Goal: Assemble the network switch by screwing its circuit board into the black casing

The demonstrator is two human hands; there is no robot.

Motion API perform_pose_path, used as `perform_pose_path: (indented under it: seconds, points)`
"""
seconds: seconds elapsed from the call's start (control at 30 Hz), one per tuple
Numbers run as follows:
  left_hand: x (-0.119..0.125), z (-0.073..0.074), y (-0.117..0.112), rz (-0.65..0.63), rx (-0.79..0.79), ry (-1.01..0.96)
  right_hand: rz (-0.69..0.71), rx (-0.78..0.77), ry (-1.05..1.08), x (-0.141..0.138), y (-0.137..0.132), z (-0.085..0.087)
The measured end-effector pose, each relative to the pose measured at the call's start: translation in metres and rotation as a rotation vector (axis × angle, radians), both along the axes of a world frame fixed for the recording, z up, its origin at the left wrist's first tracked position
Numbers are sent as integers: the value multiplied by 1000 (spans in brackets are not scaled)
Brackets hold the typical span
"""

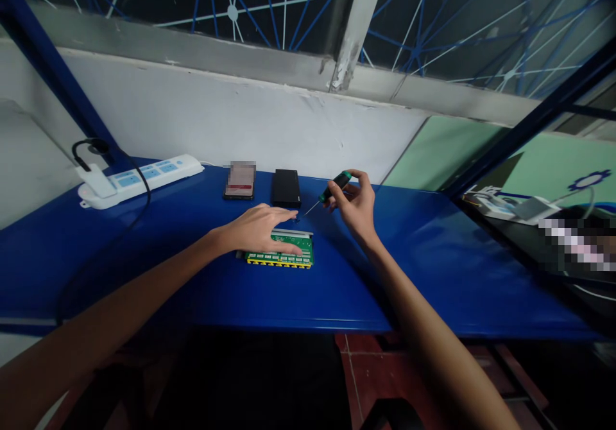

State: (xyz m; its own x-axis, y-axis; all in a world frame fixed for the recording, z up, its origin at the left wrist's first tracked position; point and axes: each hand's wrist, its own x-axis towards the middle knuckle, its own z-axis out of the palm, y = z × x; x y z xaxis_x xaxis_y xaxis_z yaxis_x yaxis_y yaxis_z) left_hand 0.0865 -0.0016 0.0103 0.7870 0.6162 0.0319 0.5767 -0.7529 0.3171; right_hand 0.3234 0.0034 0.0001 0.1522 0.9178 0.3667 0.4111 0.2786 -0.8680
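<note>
Green board [289,258] under left grip [257,228]; screwdriver [341,180] in right grip [357,206].

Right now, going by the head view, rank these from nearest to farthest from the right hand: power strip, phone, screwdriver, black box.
1. Screwdriver: held in the right hand.
2. Black box: to that hand's left.
3. Phone: farther left, past the black box.
4. Power strip: farthest, left of the phone.
</note>
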Motion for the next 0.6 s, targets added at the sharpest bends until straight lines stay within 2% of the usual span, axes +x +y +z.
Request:
perform_pose_path:
  seconds: [0.3, 0.43, 0.6]
  points:
    - [-1, -15, 6, -39, 68, -56, 38, 107, 101, -3, 2, -3]
    - [0, -14, 6, -35, 93, -72, 70, 164, 170, -3, 3, -2]
    - [-2, -13, 10, 26, 157, -157, 52, 143, 267, -4, 2, 4]
